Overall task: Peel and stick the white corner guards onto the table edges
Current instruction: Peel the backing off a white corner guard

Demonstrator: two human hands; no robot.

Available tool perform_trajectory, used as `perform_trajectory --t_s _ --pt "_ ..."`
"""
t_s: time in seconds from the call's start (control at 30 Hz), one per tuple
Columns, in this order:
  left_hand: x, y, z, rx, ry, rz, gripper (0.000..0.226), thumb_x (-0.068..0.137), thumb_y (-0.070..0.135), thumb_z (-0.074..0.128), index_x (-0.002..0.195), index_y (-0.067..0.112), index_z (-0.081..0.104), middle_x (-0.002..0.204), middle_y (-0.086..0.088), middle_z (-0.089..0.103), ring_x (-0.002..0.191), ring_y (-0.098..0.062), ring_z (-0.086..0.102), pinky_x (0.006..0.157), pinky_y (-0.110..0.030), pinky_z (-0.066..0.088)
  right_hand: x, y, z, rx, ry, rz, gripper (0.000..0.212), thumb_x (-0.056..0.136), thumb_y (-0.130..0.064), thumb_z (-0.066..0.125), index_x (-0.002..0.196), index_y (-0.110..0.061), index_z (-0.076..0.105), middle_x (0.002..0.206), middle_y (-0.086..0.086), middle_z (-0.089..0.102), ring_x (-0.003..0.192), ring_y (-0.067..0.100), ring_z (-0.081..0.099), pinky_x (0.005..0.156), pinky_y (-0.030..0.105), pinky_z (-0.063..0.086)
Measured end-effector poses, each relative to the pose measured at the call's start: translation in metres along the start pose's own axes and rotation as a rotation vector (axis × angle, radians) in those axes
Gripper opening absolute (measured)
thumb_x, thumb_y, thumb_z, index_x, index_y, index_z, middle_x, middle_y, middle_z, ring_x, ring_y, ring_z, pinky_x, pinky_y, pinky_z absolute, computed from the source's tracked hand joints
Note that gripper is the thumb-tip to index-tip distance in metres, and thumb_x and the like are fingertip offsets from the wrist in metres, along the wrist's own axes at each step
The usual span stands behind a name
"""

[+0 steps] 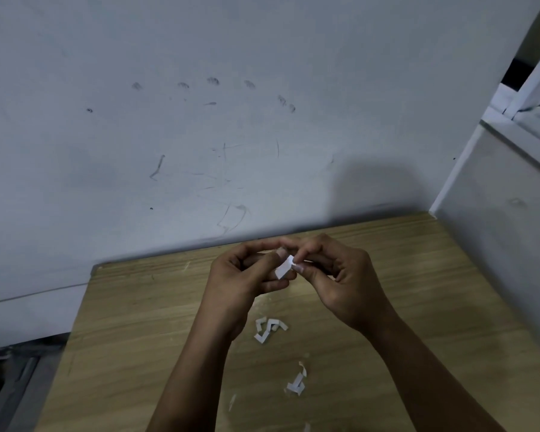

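Low in the frame, a spare guard (297, 383) and a small pile (268, 330) lie on the table (138, 322). At centre, the left hand (243, 275) pinches the held guard (284, 268) steady; right hand (334, 275) fingertips nip its end, likely picking at the backing.

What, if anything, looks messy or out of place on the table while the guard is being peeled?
White scraps lie loose on the wooden table below the hands, with more nearer the camera. The wall behind is scuffed. Both hands pinch a white corner guard.
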State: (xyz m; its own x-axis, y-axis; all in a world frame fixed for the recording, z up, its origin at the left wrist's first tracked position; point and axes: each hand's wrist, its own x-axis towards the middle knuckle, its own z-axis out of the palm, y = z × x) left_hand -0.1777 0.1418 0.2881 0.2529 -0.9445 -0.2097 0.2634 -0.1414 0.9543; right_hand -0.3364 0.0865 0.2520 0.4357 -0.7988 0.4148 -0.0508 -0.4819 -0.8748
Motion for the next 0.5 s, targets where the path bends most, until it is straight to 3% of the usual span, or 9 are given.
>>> perform_trajectory --t_s 0.1,0.2,0.27,0.5 --pt "-0.0001 0.0005 0.0024 -0.029 0.050 0.002 0.007 0.085 -0.001 0.068 0.091 0.001 0.072 0.082 -0.018 0.076 0.070 -0.028 0.074 0.062 -0.030 0.060 -0.0007 0.0006 0.0027 0.042 0.011 0.002 0.009 0.088 0.006 0.067 0.088 -0.002 0.064 0.119 0.001 0.072 0.094 0.015 0.075 0.084 0.036 0.060" --pt "-0.0007 -0.0001 0.0051 -0.076 0.120 0.017 0.007 0.085 -0.004 0.066 0.081 0.001 0.068 0.079 -0.016 0.075 0.068 -0.029 0.074 0.061 -0.031 0.060 -0.0021 0.0010 0.0044 0.039 0.034 -0.012 0.008 0.086 0.005 0.069 0.088 -0.002 0.066 0.119 0.001 0.071 0.111 0.014 0.069 0.089 0.035 0.058" --pt "-0.0001 -0.0004 0.0055 -0.089 0.146 0.028 0.011 0.086 -0.005 0.064 0.078 0.002 0.064 0.080 -0.016 0.075 0.070 -0.030 0.074 0.061 -0.031 0.059 -0.0026 0.0015 0.0046 -0.036 0.069 -0.044 0.008 0.085 0.002 0.072 0.088 -0.004 0.068 0.116 -0.001 0.068 0.111 0.014 0.066 0.088 0.033 0.057" --pt "-0.0001 -0.0032 0.0069 -0.123 0.194 0.069 0.018 0.087 -0.009 0.060 0.075 0.002 0.054 0.083 -0.018 0.074 0.078 -0.030 0.074 0.064 -0.032 0.059 -0.0064 0.0034 0.0081 -0.034 0.136 -0.041 0.008 0.084 -0.001 0.072 0.084 -0.007 0.066 0.084 -0.001 0.063 0.081 0.021 0.063 0.073 0.033 0.053"
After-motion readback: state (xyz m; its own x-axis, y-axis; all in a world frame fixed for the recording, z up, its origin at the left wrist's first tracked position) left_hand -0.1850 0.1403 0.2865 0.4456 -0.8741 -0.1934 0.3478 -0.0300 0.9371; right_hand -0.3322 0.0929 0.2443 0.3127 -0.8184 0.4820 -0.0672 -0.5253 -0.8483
